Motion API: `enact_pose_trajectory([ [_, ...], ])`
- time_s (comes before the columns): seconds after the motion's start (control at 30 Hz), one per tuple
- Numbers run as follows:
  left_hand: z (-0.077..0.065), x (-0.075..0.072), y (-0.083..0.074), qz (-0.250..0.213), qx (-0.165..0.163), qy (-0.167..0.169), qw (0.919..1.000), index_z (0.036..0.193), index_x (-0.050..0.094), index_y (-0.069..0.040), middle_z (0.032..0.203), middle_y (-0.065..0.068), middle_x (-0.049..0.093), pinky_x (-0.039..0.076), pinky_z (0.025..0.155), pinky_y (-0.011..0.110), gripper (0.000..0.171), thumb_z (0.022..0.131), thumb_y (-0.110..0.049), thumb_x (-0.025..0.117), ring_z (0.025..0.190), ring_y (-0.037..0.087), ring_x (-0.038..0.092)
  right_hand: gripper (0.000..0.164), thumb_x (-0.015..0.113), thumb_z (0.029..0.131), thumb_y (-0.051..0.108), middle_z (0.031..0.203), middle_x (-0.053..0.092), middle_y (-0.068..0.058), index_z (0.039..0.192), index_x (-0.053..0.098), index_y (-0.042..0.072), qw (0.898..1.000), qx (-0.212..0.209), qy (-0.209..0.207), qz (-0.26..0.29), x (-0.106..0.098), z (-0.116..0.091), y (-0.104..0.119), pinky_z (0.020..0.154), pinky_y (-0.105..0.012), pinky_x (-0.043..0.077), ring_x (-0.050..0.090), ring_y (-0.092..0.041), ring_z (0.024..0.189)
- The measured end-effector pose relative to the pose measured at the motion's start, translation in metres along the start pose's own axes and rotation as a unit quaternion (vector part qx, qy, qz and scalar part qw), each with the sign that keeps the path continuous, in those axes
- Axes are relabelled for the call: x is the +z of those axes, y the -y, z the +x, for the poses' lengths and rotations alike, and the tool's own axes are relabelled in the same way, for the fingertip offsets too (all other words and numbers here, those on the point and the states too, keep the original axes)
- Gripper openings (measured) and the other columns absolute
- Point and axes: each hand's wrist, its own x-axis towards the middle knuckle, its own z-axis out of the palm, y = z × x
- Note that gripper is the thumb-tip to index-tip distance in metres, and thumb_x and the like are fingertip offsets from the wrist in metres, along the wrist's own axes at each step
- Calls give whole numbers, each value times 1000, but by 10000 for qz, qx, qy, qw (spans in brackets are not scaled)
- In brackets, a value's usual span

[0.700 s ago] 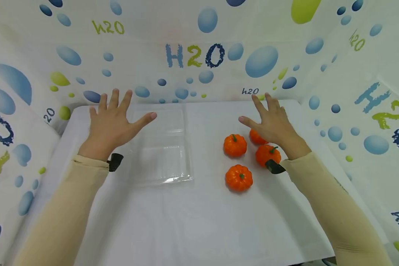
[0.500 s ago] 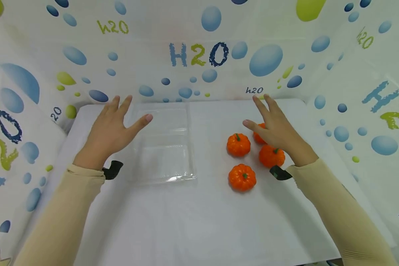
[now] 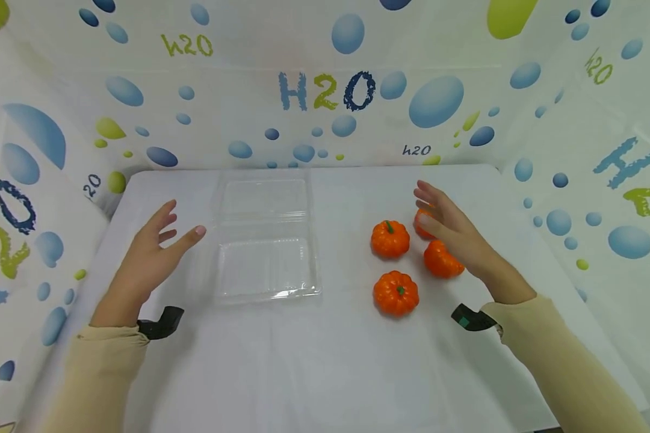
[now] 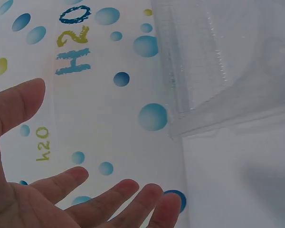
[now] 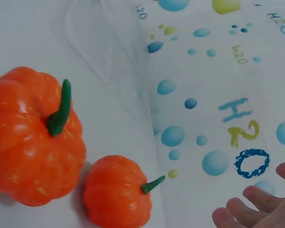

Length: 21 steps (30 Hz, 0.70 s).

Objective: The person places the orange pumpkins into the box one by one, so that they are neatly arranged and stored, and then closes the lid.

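My left hand [image 3: 150, 260] hovers over the table's left side, thumb spread from relaxed fingers, holding nothing. Beside it lies an open clear plastic clamshell container [image 3: 265, 267], its hinge line running across the middle; the left wrist view shows one corner of the container [image 4: 194, 114]. My right hand [image 3: 455, 237] is raised above the pumpkins at the right, fingers loosely extended and nothing in them. Under and near it sit several small orange pumpkins with green stems: a front pumpkin [image 3: 396, 293], a middle pumpkin [image 3: 390, 239], a right pumpkin [image 3: 442, 260] and a back pumpkin [image 3: 424, 224], partly hidden by the hand.
A white cloth covers the table [image 3: 325, 373]. Behind and at both sides stands a white curtain [image 3: 238, 90] printed with blue and green drops and H2O lettering. A black wrist mount [image 3: 162, 323] sticks out inward from the left cuff, another mount [image 3: 472, 317] from the right.
Both hands have drawn back toward the body, and their spread fingers have come closer together and turned inward. Pumpkins and container stay in place; the head view has shifted slightly.
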Motion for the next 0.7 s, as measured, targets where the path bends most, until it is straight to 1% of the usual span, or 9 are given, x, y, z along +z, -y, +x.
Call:
enact_pose_trajectory([
  [0.07,-2,2,8,-137,-56,-120,9998,164,-3,-25,166,22,12,31,103,75,97,97,-57,59,145,50,24,65,49,106,30,164,27,-5,163,18,25,9996,126,1,266,0,-2,-3,114,-58,31,27,-29,149],
  [0.17,-4,5,16,-284,-196,-242,9991,163,-7,-28,166,22,11,31,104,74,100,95,-57,62,145,51,25,63,46,107,29,163,28,-9,163,17,24,9976,242,20,646,0,-6,-7,115,-47,36,32,-32,147],
  [0.23,-6,7,20,-370,-293,-260,9985,162,-8,-31,167,22,9,31,104,74,103,94,-56,64,145,51,25,62,43,108,27,163,27,-13,163,16,21,9937,283,47,1079,0,-8,-9,113,-37,39,34,-34,145],
  [0.3,-7,8,24,-438,-370,-214,9981,162,-8,-32,167,21,9,31,104,75,104,93,-56,65,145,51,24,61,40,108,29,163,25,-17,163,15,18,9871,337,82,1563,0,-10,-10,110,-31,42,34,-36,145],
  [0.4,-8,10,30,-520,-475,-79,9975,163,-6,-32,167,20,9,30,103,76,104,92,-55,67,146,50,24,61,39,109,31,163,23,-19,162,16,14,9699,431,138,2392,3,-14,-13,110,-30,41,31,-38,146],
  [0.47,-8,11,33,-542,-526,34,9971,163,-3,-31,167,21,9,31,103,75,104,92,-54,69,146,50,25,61,37,109,32,163,22,-19,162,15,12,9590,456,218,2789,4,-16,-16,111,-33,40,28,-38,147],
  [0.53,-8,13,37,-526,-568,187,9968,164,0,-29,167,23,8,32,103,74,102,92,-52,69,145,51,25,59,35,109,32,164,21,-19,162,16,11,9510,474,309,3038,7,-18,-21,112,-34,39,27,-38,148],
  [0.6,-8,16,40,-520,-585,336,9964,164,3,-26,166,25,8,35,103,71,101,93,-48,71,145,52,25,56,33,110,30,163,23,-18,161,20,11,9471,549,365,3142,9,-20,-26,113,-35,38,27,-37,148],
  [0.7,-8,20,46,-547,-542,537,9956,164,9,-22,164,28,11,42,102,63,99,92,-41,74,144,52,27,52,35,110,26,162,25,-18,159,27,11,9484,772,378,3052,13,-22,-36,112,-34,39,30,-34,147],
])
